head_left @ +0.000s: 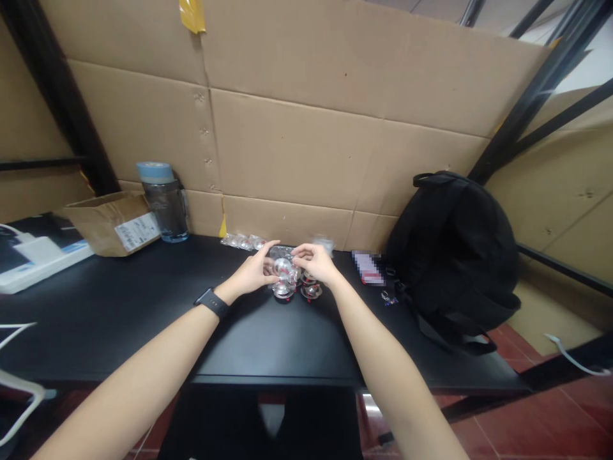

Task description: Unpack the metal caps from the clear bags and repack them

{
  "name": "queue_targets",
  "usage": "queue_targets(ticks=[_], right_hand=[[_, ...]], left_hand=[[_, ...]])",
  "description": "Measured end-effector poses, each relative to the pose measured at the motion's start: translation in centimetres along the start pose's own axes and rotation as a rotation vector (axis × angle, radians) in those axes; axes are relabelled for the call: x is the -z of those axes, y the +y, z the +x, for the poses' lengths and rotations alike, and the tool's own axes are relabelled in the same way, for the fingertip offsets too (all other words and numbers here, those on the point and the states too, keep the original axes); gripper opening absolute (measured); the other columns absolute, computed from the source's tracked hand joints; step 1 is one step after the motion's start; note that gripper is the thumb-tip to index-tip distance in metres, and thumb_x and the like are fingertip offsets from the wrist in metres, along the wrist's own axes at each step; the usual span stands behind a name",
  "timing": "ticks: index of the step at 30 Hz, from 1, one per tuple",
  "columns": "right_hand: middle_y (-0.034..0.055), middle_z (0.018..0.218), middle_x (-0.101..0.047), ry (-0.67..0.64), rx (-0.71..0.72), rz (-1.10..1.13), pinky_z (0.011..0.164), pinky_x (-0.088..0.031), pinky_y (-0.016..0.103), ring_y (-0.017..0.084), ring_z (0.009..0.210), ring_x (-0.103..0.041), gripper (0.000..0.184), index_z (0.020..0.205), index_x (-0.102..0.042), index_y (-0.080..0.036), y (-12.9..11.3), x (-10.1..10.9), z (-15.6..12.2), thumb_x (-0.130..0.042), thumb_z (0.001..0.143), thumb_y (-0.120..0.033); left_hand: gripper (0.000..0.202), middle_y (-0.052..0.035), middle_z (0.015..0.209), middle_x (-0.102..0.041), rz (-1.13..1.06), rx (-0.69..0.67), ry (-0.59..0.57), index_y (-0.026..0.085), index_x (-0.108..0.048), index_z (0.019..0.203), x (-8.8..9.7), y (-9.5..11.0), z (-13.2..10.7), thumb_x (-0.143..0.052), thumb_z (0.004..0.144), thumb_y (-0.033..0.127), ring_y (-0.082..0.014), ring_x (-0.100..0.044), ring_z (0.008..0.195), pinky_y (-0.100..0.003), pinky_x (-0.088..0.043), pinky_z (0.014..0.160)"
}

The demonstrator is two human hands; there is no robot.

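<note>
Between my hands is a clear plastic bag [286,271] with a shiny round silver piece and some red in it. My left hand [251,271] grips its left side, thumb below and fingers above. On the other side my right hand [316,262] has its fingertips pinched at the bag's upper right edge. Just below, similar round silver pieces with red parts sit on the black table, one at the left [282,292] and one at the right [311,292]; others behind them are partly hidden by my hands. Their exact kind is too small to make out.
Behind my left hand lies a row of wrapped silver pieces [243,241]; clear plastic [324,243] lies behind the right. Leftward are a water bottle [165,204], a cardboard box [112,223] and a power strip [45,265]. Rightward are a blurred-out flat item [368,267], keys [389,298] and a black backpack [454,255].
</note>
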State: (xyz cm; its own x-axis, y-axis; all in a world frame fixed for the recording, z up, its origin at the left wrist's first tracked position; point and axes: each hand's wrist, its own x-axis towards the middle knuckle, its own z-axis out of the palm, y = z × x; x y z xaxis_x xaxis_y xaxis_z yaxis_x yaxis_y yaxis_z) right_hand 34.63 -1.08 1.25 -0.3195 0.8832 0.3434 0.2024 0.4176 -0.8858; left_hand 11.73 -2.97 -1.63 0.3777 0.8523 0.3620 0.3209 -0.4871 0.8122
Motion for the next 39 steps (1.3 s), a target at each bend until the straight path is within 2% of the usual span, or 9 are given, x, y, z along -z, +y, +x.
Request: queue_targets(ticks=[4, 9, 11, 17, 22, 27, 32, 35, 39], right_hand=[[0.0029, 0.081, -0.072, 0.026, 0.002, 0.031, 0.070, -0.056, 0.031, 0.015, 0.069, -0.067, 0.022, 0.093, -0.072, -0.017, 0.3, 0.1, 0.2, -0.075, 0.073, -0.024], [0.0025, 0.082, -0.070, 0.058, 0.050, 0.057, 0.072, -0.055, 0.031, 0.015, 0.070, -0.066, 0.024, 0.096, -0.070, -0.018, 0.0, 0.0, 0.2, -0.074, 0.075, -0.028], [0.0020, 0.082, -0.069, 0.081, 0.082, 0.049, 0.073, -0.055, 0.031, 0.015, 0.072, -0.066, 0.025, 0.098, -0.069, -0.019, -0.3, -0.1, 0.2, -0.074, 0.076, -0.030], [0.0020, 0.087, -0.069, 0.171, 0.148, 0.069, 0.079, -0.056, 0.031, 0.017, 0.082, -0.068, 0.033, 0.108, -0.064, -0.021, -1.2, -0.5, 0.1, -0.073, 0.078, -0.033], [0.0001, 0.087, -0.072, 0.086, 0.027, 0.139, 0.072, -0.057, 0.030, 0.016, 0.073, -0.070, 0.056, 0.121, -0.055, -0.025, -1.1, -0.5, -0.2, -0.080, 0.072, -0.032], [-0.0020, 0.077, -0.073, 0.117, 0.001, 0.237, 0.065, -0.056, 0.028, 0.015, 0.065, -0.068, 0.046, 0.103, -0.054, -0.024, -0.3, -0.4, -0.2, -0.083, 0.069, -0.032], [0.0061, 0.081, -0.076, 0.106, -0.014, 0.251, 0.064, -0.055, 0.030, 0.018, 0.067, -0.069, 0.024, 0.079, -0.067, -0.018, -0.5, -0.8, 0.0, -0.082, 0.069, -0.034], [0.0061, 0.078, -0.075, 0.065, -0.051, 0.201, 0.067, -0.055, 0.032, 0.018, 0.067, -0.068, 0.030, 0.097, -0.077, -0.016, -1.1, -0.9, -0.3, -0.080, 0.071, -0.031], [0.0009, 0.066, -0.070, 0.000, -0.099, 0.153, 0.062, -0.052, 0.031, 0.016, 0.058, -0.062, 0.053, 0.129, -0.068, -0.018, -1.8, -0.7, -0.9, -0.074, 0.077, -0.029]], left_hand=[[0.092, -0.0062, 0.093, -0.075, -0.077, 0.001, 0.012, 0.023, -0.038, 0.151, -0.2, -0.4, 0.2, -0.083, 0.071, 0.031, -0.0223, -0.074, 0.085, -0.034, -0.058, 0.077], [0.041, -0.0104, 0.098, -0.076, -0.055, -0.022, 0.067, 0.018, -0.066, 0.118, 0.0, 0.1, 0.5, -0.072, 0.084, 0.041, -0.0231, -0.074, 0.087, -0.038, -0.059, 0.083], [0.031, -0.0103, 0.099, -0.076, -0.023, -0.036, 0.119, 0.018, -0.070, 0.106, 0.1, 0.4, 0.6, -0.069, 0.087, 0.042, -0.0232, -0.074, 0.089, -0.039, -0.059, 0.085], [0.029, -0.0104, 0.100, -0.076, -0.103, -0.048, 0.280, 0.017, -0.071, 0.099, 0.4, 0.8, 0.9, -0.074, 0.082, 0.040, -0.0240, -0.073, 0.093, -0.039, -0.059, 0.088], [0.037, -0.0074, 0.091, -0.074, -0.222, -0.034, 0.339, 0.016, -0.065, 0.107, 0.4, 0.8, 1.0, -0.078, 0.078, 0.036, -0.0213, -0.073, 0.086, -0.034, -0.060, 0.080], [0.048, -0.0034, 0.085, -0.074, -0.309, -0.008, 0.375, 0.019, -0.055, 0.108, 0.6, 1.0, 1.0, -0.084, 0.072, 0.033, -0.0177, -0.073, 0.074, -0.031, -0.060, 0.073], [0.023, -0.0116, 0.098, -0.078, -0.250, -0.041, 0.422, 0.015, -0.070, 0.083, 1.1, 2.0, 0.8, -0.081, 0.074, 0.033, -0.0254, -0.074, 0.094, -0.038, -0.060, 0.085], [0.026, -0.0137, 0.111, -0.077, -0.231, -0.063, 0.317, 0.014, -0.078, 0.096, 1.5, 2.6, 0.6, -0.076, 0.078, 0.033, -0.0280, -0.072, 0.103, -0.040, -0.058, 0.091], [0.056, -0.0142, 0.120, -0.074, -0.282, -0.078, 0.146, 0.013, -0.066, 0.135, 2.1, 2.7, 0.2, -0.075, 0.082, 0.030, -0.0261, -0.072, 0.102, -0.037, -0.059, 0.088]])
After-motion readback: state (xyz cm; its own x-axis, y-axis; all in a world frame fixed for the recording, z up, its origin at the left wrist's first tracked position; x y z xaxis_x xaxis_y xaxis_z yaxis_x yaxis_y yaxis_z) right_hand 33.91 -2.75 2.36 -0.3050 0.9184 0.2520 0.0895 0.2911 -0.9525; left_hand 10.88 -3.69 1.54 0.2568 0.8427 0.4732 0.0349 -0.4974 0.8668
